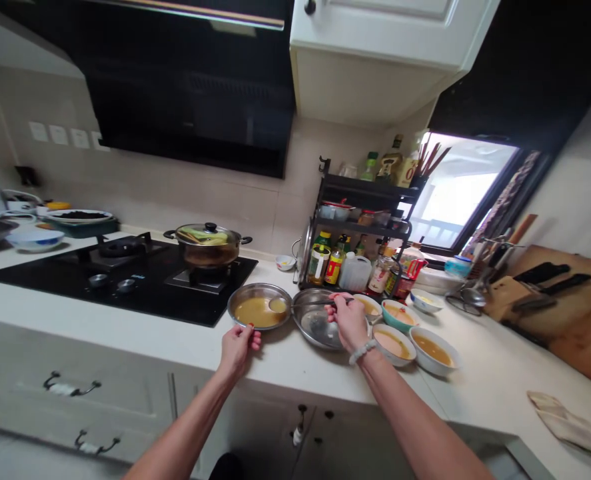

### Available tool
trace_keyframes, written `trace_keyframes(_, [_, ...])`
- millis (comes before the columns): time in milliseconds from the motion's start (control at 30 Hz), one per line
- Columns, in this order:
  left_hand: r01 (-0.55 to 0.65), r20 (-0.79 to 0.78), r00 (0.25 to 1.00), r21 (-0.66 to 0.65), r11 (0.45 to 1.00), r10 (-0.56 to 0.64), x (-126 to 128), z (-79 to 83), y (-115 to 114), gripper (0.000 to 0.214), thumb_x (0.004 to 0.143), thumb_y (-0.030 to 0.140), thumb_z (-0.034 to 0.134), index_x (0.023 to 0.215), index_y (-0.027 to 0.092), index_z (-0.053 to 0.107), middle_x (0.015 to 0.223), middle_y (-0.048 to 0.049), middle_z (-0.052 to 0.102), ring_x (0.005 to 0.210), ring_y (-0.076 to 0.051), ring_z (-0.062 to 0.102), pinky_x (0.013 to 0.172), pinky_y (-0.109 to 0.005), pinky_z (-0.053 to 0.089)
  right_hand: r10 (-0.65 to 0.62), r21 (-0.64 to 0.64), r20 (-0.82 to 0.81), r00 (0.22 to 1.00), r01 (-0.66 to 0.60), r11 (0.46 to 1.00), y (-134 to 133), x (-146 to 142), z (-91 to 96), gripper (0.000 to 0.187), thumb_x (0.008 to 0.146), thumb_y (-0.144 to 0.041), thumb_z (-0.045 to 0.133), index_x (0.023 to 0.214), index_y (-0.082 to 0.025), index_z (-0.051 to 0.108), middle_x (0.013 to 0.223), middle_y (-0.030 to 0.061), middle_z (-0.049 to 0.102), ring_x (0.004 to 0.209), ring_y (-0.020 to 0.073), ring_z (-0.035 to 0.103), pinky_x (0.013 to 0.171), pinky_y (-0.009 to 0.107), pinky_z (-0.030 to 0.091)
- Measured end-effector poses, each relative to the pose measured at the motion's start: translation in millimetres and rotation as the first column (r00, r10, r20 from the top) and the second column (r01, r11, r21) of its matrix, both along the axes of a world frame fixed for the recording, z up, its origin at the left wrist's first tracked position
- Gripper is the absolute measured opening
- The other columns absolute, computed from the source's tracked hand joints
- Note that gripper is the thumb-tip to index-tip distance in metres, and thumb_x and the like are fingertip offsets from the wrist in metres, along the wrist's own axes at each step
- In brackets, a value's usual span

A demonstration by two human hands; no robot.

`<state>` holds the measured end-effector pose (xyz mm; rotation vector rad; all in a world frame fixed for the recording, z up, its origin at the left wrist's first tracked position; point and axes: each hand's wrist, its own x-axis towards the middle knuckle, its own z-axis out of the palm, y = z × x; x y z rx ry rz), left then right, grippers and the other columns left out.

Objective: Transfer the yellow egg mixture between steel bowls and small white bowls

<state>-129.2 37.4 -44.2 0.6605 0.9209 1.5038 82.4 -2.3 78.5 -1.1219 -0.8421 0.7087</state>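
Pinching the metal dish (261,289) at its rim with left hand (238,348), likely for steadiness; clasping the ladle (277,306) in curled right hand (350,323)

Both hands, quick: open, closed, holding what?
Left hand: closed on the rim of the filled metal bowl.
Right hand: closed, holding the ladle.

Bottle labels (334,268) and cooktop marking (138,276) are unreadable.
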Motion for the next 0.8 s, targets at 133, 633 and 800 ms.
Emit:
trace_keyframes(133, [0.029,0.013,0.999,0.064,0.998,-0.03,-2,-7.2,2,0.021,0.067,0.026,0.07,0.061,0.014,0.055,0.051,-0.0038,0.065,0.04,-0.009,0.054,0.039,-0.019,0.042,-0.051,0.023,-0.03,0.998,0.051,0.998,-12,12,8.7,0.003,0.062,-0.023,0.057,0.063,-0.02,0.059,0.043,-0.0016,0.058,0.039,0.0128,0.052,0.033,0.019,0.038])
trace_keyframes(633, [0.036,0.005,0.999,0.12,0.992,-0.036,-4,-12.7,4,0.029,0.064,0.037,0.07,0.063,0.013,0.056,0.053,-0.004,0.064,0.039,-0.007,0.051,0.037,-0.018,0.037,-0.229,0.077,0.516,0.825,0.222,0.972,-60,84,-9.8,0.024,0.074,-0.04,0.057,0.083,-0.018,0.063,0.049,-0.0006,0.059,0.037,0.0165,0.053,0.038,0.028,0.044])
trace_keyframes(800, [0.028,0.001,1.0,0.129,0.991,-0.028,-4,-11.9,3,0.029,0.064,0.037,0.071,0.063,0.013,0.055,0.053,-0.0033,0.064,0.04,-0.008,0.052,0.037,-0.018,0.037,-0.213,0.26,0.712,0.669,0.03,0.965,-75,70,-21.7,0.024,0.078,-0.04,0.057,0.086,-0.021,0.069,0.078,0.0076,0.069,0.067,0.0225,0.065,0.059,0.035,0.053])
